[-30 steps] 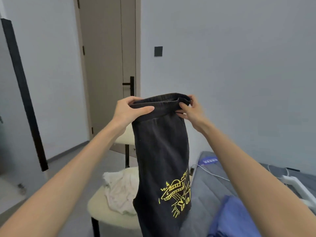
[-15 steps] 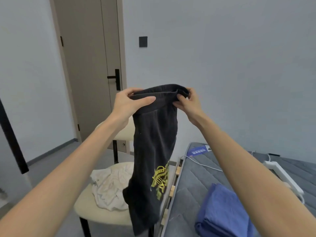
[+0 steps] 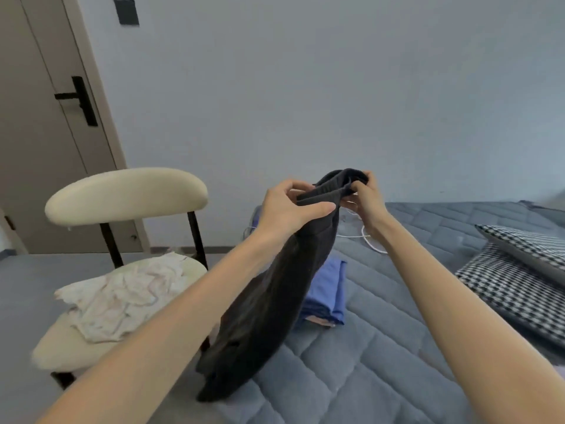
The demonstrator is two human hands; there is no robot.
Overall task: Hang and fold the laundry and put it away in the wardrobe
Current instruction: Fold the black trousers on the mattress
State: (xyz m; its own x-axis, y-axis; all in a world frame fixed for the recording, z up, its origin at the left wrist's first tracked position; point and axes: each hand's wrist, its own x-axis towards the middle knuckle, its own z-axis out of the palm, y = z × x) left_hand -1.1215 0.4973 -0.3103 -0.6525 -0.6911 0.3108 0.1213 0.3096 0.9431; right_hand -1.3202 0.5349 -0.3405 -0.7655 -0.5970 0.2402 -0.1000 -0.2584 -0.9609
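Note:
A pair of black trousers (image 3: pixel 269 304) hangs from its waistband over the near left part of the grey quilted bed (image 3: pixel 382 347). My left hand (image 3: pixel 287 209) pinches the waistband on the left. My right hand (image 3: pixel 365 198) grips its bunched right end, close to the left hand. The lower end of the trousers touches the mattress near the bed's left edge. The yellow print does not show. A folded blue garment (image 3: pixel 328 289) lies on the bed, partly behind the trousers.
A cream chair (image 3: pixel 125 194) stands left of the bed with a crumpled white garment (image 3: pixel 122 298) on its seat. Two checked pillows (image 3: pixel 519 270) lie at the right. A white cable (image 3: pixel 371 243) lies on the mattress. A closed door (image 3: pixel 46 117) is at the far left.
Both hands have come down and to the right with the trousers, and closer together. The trousers now lie slanted over the bed with their end on the mattress. The view turned right.

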